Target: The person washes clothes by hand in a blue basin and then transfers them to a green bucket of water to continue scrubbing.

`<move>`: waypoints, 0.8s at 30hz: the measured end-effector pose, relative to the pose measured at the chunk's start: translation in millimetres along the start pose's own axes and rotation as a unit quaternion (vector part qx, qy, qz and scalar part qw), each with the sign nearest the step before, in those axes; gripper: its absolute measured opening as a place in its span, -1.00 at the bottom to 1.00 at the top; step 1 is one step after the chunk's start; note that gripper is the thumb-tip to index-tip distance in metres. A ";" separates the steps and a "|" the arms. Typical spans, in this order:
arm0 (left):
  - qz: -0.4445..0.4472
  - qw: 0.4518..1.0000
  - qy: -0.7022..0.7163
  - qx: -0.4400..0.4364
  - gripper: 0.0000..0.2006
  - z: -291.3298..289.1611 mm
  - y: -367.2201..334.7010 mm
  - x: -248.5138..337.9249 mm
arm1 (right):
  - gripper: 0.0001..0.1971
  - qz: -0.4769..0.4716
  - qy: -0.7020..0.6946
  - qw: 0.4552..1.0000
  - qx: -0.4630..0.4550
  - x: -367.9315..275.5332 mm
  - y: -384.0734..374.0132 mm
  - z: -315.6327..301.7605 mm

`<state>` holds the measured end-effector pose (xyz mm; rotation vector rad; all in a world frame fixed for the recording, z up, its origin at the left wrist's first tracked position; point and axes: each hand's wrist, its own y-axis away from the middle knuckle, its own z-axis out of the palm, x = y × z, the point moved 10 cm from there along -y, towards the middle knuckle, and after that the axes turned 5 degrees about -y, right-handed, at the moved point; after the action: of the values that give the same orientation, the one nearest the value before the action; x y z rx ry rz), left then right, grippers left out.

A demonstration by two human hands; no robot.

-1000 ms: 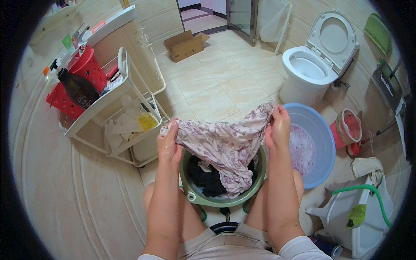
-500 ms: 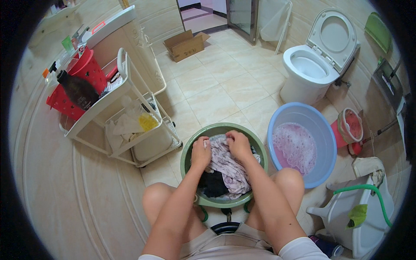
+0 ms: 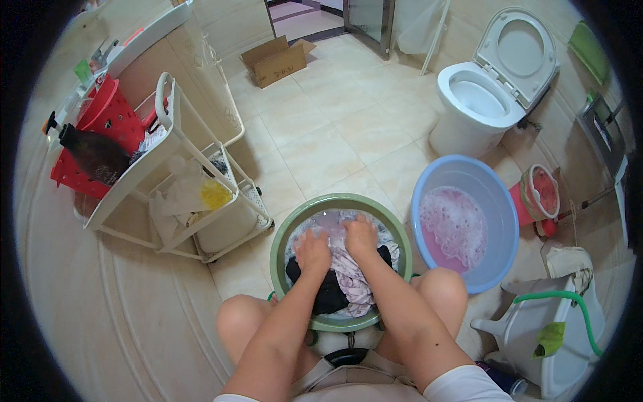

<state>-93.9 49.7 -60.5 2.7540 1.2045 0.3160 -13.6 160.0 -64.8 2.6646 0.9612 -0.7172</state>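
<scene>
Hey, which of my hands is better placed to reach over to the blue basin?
Your right hand, probably: it's nearer the blue basin, which stands right of the green basin. Your left hand is farther away.

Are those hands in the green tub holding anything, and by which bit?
Can't tell: the left hand and right hand dip into sudsy water by the pale patterned cloth, but any grip on it is hidden.

Pale tiled floor (image 3: 321, 144), beige walls (image 3: 127, 308)
</scene>
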 end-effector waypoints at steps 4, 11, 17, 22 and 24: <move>-0.008 1.000 -0.012 -0.026 -0.72 20.2 -6.6 -5.1 | -0.73 -0.017 -0.023 0.999 0.023 -8.6 0.7 -1.0; -0.023 0.989 0.061 -0.131 -0.71 41.2 -13.0 -6.2 | -0.73 -0.023 -0.016 1.000 0.002 -7.6 -1.8 6.4; 0.047 0.993 0.077 0.078 -0.63 -14.3 2.5 -3.3 | -0.81 -0.064 -0.011 0.995 0.076 -6.3 -1.1 -16.8; 0.033 0.998 0.030 -0.035 -0.63 -58.7 9.3 1.6 | -0.80 0.014 -0.253 0.967 -0.031 -2.0 -9.2 -44.6; 0.055 0.994 0.095 -0.015 -0.62 -74.4 5.9 -5.7 | -0.79 -0.026 -0.285 0.955 -0.078 -25.9 -7.5 -56.7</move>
<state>-111.1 43.4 12.1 2.8222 1.0790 0.6147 -14.7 172.0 -3.3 2.1088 0.8765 -1.2684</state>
